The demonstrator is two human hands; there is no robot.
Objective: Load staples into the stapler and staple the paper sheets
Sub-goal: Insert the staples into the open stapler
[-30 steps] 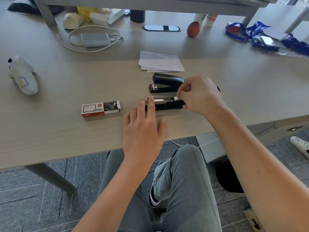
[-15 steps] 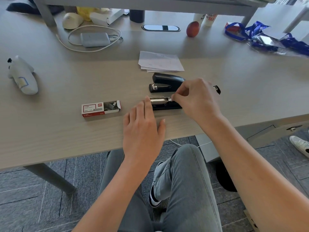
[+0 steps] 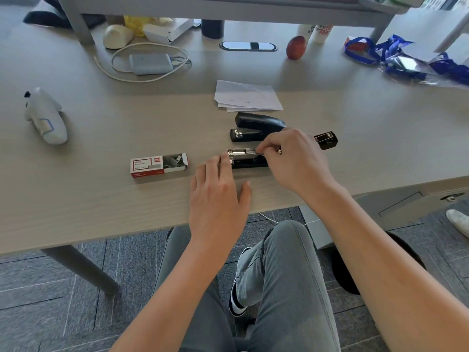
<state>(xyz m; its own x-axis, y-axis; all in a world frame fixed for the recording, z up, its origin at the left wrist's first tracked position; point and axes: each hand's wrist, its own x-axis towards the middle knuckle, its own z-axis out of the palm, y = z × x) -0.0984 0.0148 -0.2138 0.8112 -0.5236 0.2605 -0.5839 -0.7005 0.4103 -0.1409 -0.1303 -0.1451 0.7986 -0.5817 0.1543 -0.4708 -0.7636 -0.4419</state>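
Observation:
A black stapler [image 3: 247, 160] lies swung open on the desk, its metal staple channel facing up and its lid end [image 3: 327, 139] sticking out to the right. My right hand [image 3: 295, 158] pinches something thin over the channel; whether it is a staple strip I cannot tell. My left hand [image 3: 218, 196] lies flat, fingers spread, fingertips touching the channel's left end. A second, closed black stapler [image 3: 256, 127] sits just behind. The red-and-white staple box [image 3: 158, 165] lies open to the left. The paper sheets [image 3: 246, 96] are stacked further back.
At the back of the wooden desk [image 3: 101, 199] are a grey power adapter with coiled cable [image 3: 149, 63], an apple [image 3: 295, 47], a dark cup [image 3: 212, 28] and blue lanyards [image 3: 396, 55]. A white toy [image 3: 45, 116] lies far left. My knees are below the desk's front edge.
My right hand has slid left along the open stapler's channel, fingers pinched over it. The lid end now shows to its right. My left hand has stayed in place.

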